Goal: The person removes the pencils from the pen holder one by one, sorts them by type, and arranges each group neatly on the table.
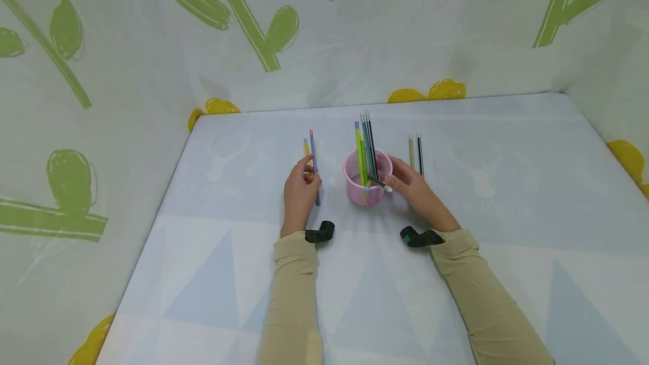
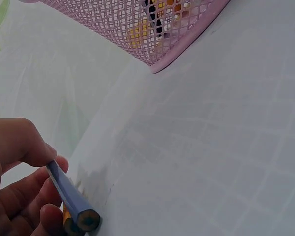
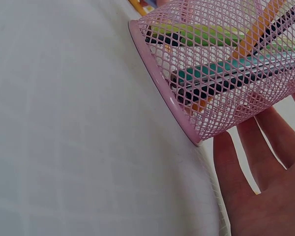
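My left hand (image 1: 300, 191) pinches a blue pencil (image 2: 71, 194) between thumb and fingertips, left of the cup. Tight under it by the fingers is a yellow-orange pencil (image 1: 306, 147), mostly hidden by the hand. A pink mesh pencil cup (image 1: 366, 193) stands upright with several pencils in it, among them green (image 1: 359, 154), teal and black ones. One dark pencil (image 1: 379, 183) slants out over its near right rim. At the cup's right side, my right hand (image 1: 418, 193) touches the mesh with extended fingers (image 3: 258, 147), thumb near the rim.
Two more pencils, one yellowish (image 1: 411, 151) and one black (image 1: 420, 154), lie to the right of the cup behind my right hand. A pale patterned cloth (image 1: 223, 275) covers the table. Leaf-printed fabric (image 1: 355, 44) rises behind and beside it.
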